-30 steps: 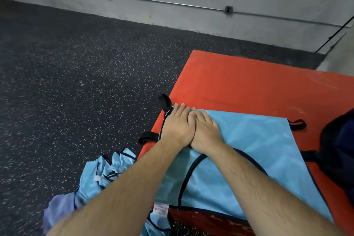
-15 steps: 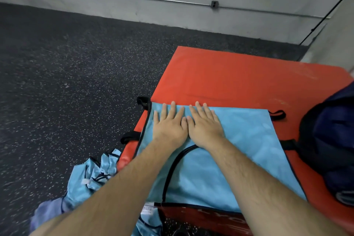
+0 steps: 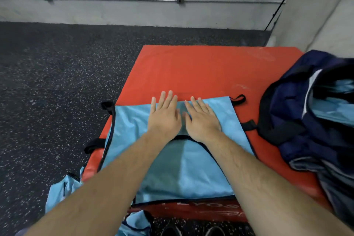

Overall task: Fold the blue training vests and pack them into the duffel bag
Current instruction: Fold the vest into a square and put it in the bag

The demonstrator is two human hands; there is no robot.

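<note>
– Now, where does the blue training vest [image 3: 191, 174] lie?
– Directly under both hands, spread flat on the red mat [image 3: 201, 67]. The left hand [image 3: 164, 119] and right hand [image 3: 203, 120] rest side by side, just apart, palms down near the vest's far hem. Their fingers are straight and grip nothing. The left fingertips [image 3: 168, 95] overhang the hem onto the mat.

– And its long axis?
– It appears to run from the wrists out toward the fingertips, though the wide lens leaves this uncertain. The black-trimmed neckline [image 3: 183, 137] curves just behind the wrists, between the forearms.

– Which step is this?
– Judged as smoothing before a fold. The vest does not yet look small enough to pack.

– Which way lies the duffel bag [image 3: 306, 120]?
– To the right of the right hand, near it but not touching, with its mouth open and blue fabric [image 3: 337, 105] showing inside. The right hand is the nearer, so a carry would go rightward across the mat.

– What else is present?
– A heap of unfolded vests [image 3: 61, 191] lies on the speckled floor [image 3: 57, 82] outside the left forearm, well apart from the bag.
</note>
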